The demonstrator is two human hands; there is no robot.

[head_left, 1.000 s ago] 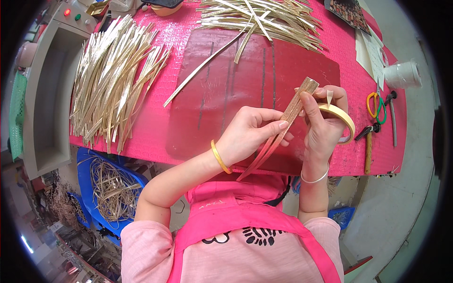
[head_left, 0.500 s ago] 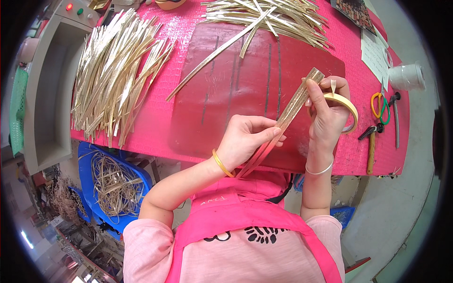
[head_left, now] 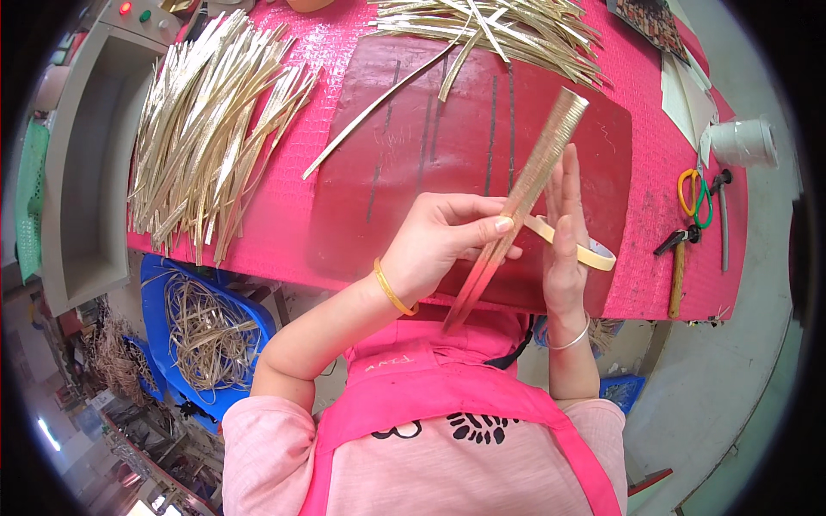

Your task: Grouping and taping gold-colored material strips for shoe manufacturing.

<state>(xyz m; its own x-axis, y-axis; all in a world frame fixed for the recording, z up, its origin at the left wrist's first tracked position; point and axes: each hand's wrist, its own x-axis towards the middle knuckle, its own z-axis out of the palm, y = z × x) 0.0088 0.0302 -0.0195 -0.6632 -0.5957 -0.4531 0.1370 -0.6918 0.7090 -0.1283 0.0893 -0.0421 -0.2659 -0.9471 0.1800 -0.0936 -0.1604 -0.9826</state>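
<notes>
My left hand [head_left: 447,236] pinches a flat bundle of gold strips [head_left: 542,159] between thumb and fingers. The bundle stands slantwise, its top end up and to the right, its lower end fading into pinkish strips that hang toward my apron. Close to the bundle's right side, my right hand [head_left: 564,249] is upright with its fingers stretched out. A roll of cream tape [head_left: 594,254] is carried on that hand, partly hidden by it; I cannot tell just how it hangs there. Beneath both hands lies a dark red mat [head_left: 430,163] with black lines drawn on it.
Gold strips [head_left: 215,129] are heaped on the pink table at left, with another pile [head_left: 516,34] at the back. Scissors [head_left: 693,193], a wooden-handled hammer [head_left: 677,267] and a white spool [head_left: 742,142] lie at right. A blue bin [head_left: 159,310] of strips stands below left.
My right hand has let go of the bundle's upper end, moved down and left, and straightened its fingers. The tape roll moved along with it. My left hand still grips the strips.
</notes>
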